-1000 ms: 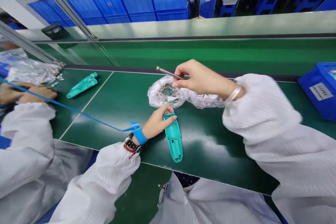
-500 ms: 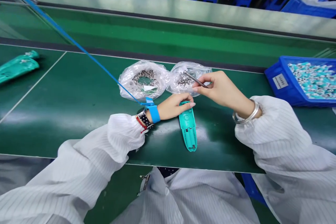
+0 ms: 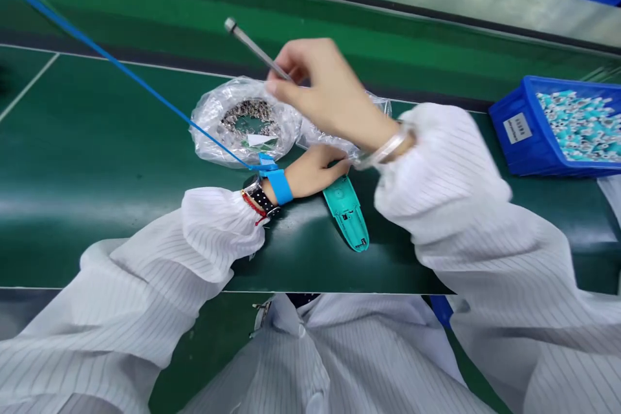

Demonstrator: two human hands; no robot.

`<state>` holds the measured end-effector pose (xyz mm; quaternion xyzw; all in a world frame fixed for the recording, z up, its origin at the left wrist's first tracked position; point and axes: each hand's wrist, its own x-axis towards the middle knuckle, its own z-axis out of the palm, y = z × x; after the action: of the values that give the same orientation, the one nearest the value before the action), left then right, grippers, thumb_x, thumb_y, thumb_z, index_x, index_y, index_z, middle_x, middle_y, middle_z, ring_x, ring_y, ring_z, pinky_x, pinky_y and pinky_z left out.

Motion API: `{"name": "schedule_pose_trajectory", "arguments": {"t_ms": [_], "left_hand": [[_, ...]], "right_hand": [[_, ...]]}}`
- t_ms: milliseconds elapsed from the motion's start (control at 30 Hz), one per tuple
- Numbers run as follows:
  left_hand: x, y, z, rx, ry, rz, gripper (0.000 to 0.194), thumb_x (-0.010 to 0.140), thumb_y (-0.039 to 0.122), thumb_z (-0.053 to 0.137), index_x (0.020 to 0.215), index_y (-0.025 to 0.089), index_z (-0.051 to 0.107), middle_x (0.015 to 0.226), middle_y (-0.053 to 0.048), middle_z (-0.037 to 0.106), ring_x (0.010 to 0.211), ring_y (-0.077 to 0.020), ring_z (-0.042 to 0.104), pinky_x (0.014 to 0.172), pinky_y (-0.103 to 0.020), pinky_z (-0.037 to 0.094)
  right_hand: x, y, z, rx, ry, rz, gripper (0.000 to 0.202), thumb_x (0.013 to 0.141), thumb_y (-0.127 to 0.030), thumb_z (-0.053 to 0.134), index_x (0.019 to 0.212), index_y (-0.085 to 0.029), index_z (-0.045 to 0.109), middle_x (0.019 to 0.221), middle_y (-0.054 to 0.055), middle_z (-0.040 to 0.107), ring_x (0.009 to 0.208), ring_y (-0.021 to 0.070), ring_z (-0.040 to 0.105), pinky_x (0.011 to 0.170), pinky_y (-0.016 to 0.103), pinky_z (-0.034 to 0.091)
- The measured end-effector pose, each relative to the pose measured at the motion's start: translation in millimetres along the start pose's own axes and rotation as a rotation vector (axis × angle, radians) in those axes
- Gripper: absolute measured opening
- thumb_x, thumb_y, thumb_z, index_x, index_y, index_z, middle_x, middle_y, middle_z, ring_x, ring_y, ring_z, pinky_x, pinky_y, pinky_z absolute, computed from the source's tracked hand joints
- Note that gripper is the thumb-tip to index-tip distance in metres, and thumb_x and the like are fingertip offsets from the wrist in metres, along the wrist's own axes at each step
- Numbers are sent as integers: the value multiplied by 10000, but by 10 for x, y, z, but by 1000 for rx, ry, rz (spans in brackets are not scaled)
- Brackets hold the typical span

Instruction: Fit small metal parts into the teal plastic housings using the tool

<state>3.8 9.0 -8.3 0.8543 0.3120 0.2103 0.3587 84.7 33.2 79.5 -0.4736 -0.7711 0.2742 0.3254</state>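
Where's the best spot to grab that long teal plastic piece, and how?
Probably by its near, rounded end, coming from above on the person's side. The teal piece is long and narrow, so a thumb and finger could likely pinch across its two long edges. The left hand covers the far end, while the near end sticks out uncovered.

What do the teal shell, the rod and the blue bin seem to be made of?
Shell: probably moulded plastic, satin, as its rim and recesses look formed in one piece.
Rod: likely metal, smooth, judging by its grey sheen.
Bin: apparently rigid plastic, slightly glossy, with stiff, evenly coloured walls.
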Motion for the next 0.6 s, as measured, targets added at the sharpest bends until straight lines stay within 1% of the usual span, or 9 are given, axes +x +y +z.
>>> {"name": "schedule_pose_trajectory", "arguments": {"t_ms": [67,133,200,300,367,433,467,533,600], "left_hand": [[-6,41,-19,-10,-27,2,304,895,261,407,648,134,530,628,-2,548,624,-112,475,633,-240,378],[-10,72,-25,-2,-25,4,313,883,251,409,597,143,478,571,13,473,569,-99,404,587,-242,324],[-8,83,-19,2,-6,9,310,876,244,412,584,149,462,550,21,427,557,-98,369,578,-248,294],[3,66,0,1,12,32,308,876,232,416,580,156,451,546,23,403,563,-102,354,582,-254,278],[13,47,11,11,20,37,331,879,231,425,556,163,406,531,26,371,554,-101,334,577,-257,268],[22,35,19,35,25,34,354,883,234,436,542,168,367,515,30,339,537,-98,308,567,-261,258],[26,32,22,49,23,31,356,885,234,439,544,169,363,511,31,335,532,-97,302,565,-262,257],[34,35,26,79,17,26,347,888,230,440,553,169,371,510,30,344,528,-97,304,569,-261,263],[41,46,30,104,12,8,344,890,228,441,557,169,376,508,27,348,534,-99,326,583,-257,280]], "right_hand": [[-302,-24,-200,205,74,57,273,888,-182,594,645,-203,470,590,-48,523,576,70,498,604,216,446],[-632,-24,-372,431,90,107,248,922,-222,551,686,-190,482,539,-64,490,480,57,447,496,204,400],[-933,7,-486,519,117,157,223,936,-208,520,714,-183,515,521,-60,487,438,53,401,433,202,333],[-1275,52,-545,563,168,248,213,926,-246,546,722,-183,557,518,-43,473,436,62,361,408,216,264],[-1441,33,-513,681,252,288,307,919,-344,557,657,-189,512,478,-55,365,416,63,273,400,220,221],[-1578,-33,-419,825,390,281,410,943,-419,487,606,-196,419,466,-74,210,399,60,159,386,209,187],[-1637,-76,-350,870,461,256,428,960,-430,439,604,-199,384,475,-77,159,394,60,120,375,201,177],[-1734,-158,-186,843,608,193,412,985,-414,374,627,-209,364,493,-74,127,384,62,95,356,188,176],[-1792,-212,-19,716,749,133,359,988,-371,384,661,-223,389,500,-73,137,377,66,105,349,182,185]]}}
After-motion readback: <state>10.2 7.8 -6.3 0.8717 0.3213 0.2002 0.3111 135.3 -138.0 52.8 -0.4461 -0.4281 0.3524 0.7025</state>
